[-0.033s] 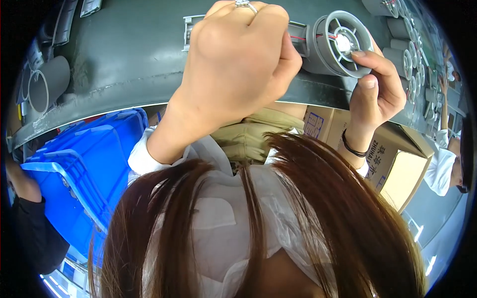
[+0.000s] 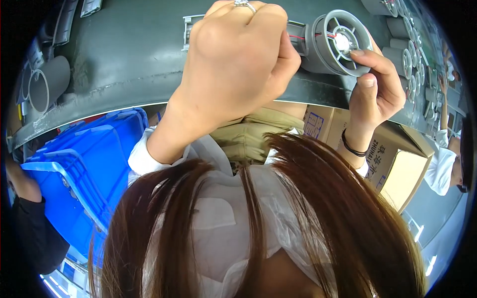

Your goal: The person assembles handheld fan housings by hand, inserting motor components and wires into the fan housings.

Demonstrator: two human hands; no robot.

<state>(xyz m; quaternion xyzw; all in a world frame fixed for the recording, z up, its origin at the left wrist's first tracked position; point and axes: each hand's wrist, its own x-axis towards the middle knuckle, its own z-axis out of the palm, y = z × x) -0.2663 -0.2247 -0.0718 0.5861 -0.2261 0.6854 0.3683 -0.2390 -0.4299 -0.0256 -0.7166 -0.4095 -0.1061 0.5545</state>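
A grey plastic fan housing (image 2: 314,52) lies on the dark table, its round spoked ring turned toward me. My right hand (image 2: 380,89) grips the ring's right rim between thumb and fingers. From the housing a narrow grey frame (image 2: 193,22) runs left, carrying a thin red wire (image 2: 296,37). My left hand (image 2: 236,62) is closed in a fist above the middle of this frame and covers much of it. Its fingertips are turned away, so whatever they hold, if anything, is hidden.
Grey cylindrical housings (image 2: 400,27) stand in rows at the right of the dark table (image 2: 129,57). A grey tube (image 2: 52,82) lies at the left. Blue crates (image 2: 94,144) and a cardboard box (image 2: 392,144) are below the table edge. Co-workers' sleeves (image 2: 439,166) show at both sides.
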